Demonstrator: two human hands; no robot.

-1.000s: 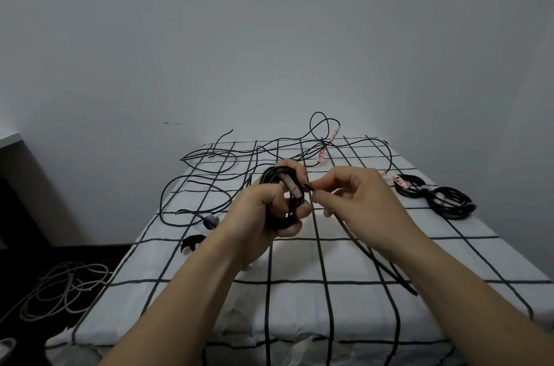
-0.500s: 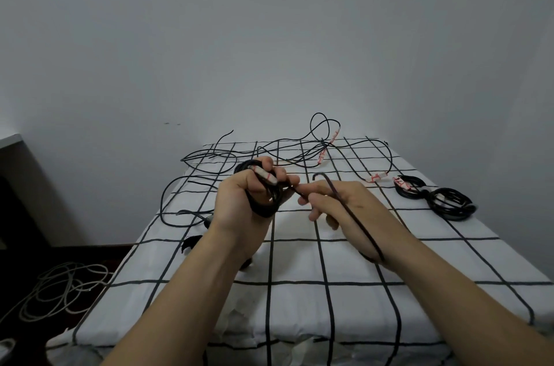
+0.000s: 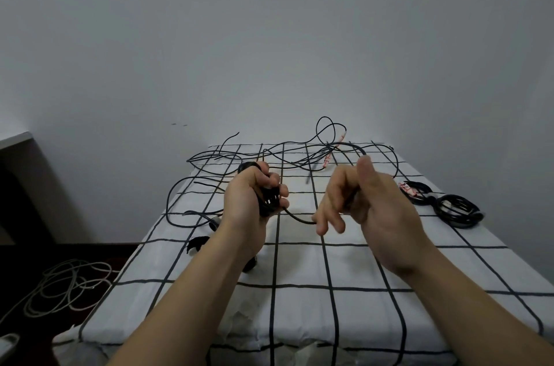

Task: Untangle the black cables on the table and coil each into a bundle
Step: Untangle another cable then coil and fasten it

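In the head view, a desk (image 3: 299, 263) covered with a white cloth with black grid lines runs away toward a plain wall (image 3: 269, 35). Both hands are raised above its middle.

The left hand (image 3: 248, 200) has its fingers curled tightly round a half-wound coil (image 3: 267, 200) of black cable, with loops showing between the fingers and above the knuckles. A loose strand (image 3: 298, 218) leaves the bottom of that coil and sags across to the right hand (image 3: 380, 206). That hand's fingers are folded over the strand and its thumb points up. The strand comes out above the thumb and arcs toward the far edge.

The tangled cables (image 3: 227, 155) that are not yet wound lie along the far edge and far left corner, crossing one another, with one loop standing up near the wall. A thin run curves down the left edge to a small plug (image 3: 214, 223).

Two finished bundles (image 3: 455, 209) lie side by side near the right edge, one bearing a red-and-white tag (image 3: 407, 188). A short black strap (image 3: 196, 242) lies near the left edge. On the dark floor to the left lies a heap of pale cable (image 3: 69, 284).
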